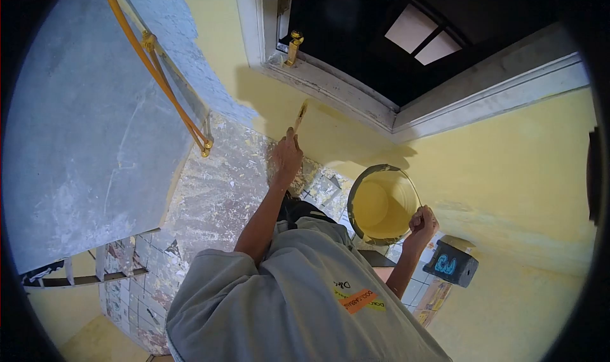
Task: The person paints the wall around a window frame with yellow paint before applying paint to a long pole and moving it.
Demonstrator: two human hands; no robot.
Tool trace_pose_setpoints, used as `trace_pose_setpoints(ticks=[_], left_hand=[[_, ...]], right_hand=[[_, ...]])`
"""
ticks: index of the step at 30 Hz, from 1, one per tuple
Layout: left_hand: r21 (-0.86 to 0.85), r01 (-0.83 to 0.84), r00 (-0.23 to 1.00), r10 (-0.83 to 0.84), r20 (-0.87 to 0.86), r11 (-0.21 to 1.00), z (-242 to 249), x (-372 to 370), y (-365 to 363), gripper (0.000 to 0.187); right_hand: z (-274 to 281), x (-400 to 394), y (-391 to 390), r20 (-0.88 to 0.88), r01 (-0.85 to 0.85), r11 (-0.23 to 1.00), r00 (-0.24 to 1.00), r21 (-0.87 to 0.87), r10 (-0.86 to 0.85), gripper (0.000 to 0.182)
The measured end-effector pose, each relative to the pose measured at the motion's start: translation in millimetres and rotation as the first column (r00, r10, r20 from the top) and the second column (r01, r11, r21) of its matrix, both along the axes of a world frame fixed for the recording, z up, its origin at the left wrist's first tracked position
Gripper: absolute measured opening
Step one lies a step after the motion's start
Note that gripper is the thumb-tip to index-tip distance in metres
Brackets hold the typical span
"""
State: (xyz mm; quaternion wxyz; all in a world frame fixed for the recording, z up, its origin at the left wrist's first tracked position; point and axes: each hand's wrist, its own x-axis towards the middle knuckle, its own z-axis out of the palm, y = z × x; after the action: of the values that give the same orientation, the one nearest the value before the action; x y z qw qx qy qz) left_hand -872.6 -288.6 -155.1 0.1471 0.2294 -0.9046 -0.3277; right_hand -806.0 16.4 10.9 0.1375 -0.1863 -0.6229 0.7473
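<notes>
My left hand (289, 154) is wrapped round the handle of a paintbrush (300, 116), raised in front of the yellow wall (343, 140). The brush tip touches or nearly meets the wall just below the window frame, beside a darker, wet-looking patch. On the other side, my right hand (424, 221) grips the thin wire handle of a bucket (379, 203). This bucket has a dark, paint-smeared rim and yellow paint coating its inside; it hangs tilted toward me.
A white window frame (330, 82) with a brass-coloured latch (294, 47) borders dark glass. Orange rails (159, 76) run along the left, above a grey surface (76, 133). Paint flecks cover the floor (210, 178). A dark block (451, 262) with blue marking stands at the right.
</notes>
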Motion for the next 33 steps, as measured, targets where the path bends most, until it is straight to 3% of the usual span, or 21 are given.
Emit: trace_pose_setpoints(ticks=[3,18,22,25,30,33], left_hand=[[-0.046,0.020,0.998,-0.023,-0.061,0.999,-2.2,-4.8,2.6,0.023],[-0.053,0.100,0.995,-0.100,0.000,0.994,-10.6,-12.3,42.1,0.030],[-0.045,0.090,0.994,-0.093,-0.060,0.995,-13.8,-13.7,49.6,0.031],[-0.060,0.121,0.992,-0.119,0.043,0.991,-5.2,-10.3,55.4,0.031],[-0.098,0.157,0.982,-0.166,-0.087,0.983,-16.3,-10.8,68.1,0.031],[-0.074,0.188,0.980,-0.191,-0.049,0.979,-8.4,-8.3,73.5,0.031]], right_hand=[[-3.3,3.1,-1.4,0.014,0.025,1.000,1.000,-0.005,-0.025,0.018],[0.8,7.4,-1.1,0.022,0.051,0.999,0.998,0.009,-0.052,0.022],[3.0,10.5,3.8,0.035,0.025,0.999,0.999,0.037,-0.027,0.023],[4.4,12.1,6.8,0.043,0.045,0.998,0.998,0.039,-0.047,0.022],[4.7,15.6,13.5,0.014,0.064,0.998,0.998,0.027,-0.064,0.022],[4.3,17.0,16.6,-0.006,0.076,0.997,0.997,0.019,-0.076,0.022]])
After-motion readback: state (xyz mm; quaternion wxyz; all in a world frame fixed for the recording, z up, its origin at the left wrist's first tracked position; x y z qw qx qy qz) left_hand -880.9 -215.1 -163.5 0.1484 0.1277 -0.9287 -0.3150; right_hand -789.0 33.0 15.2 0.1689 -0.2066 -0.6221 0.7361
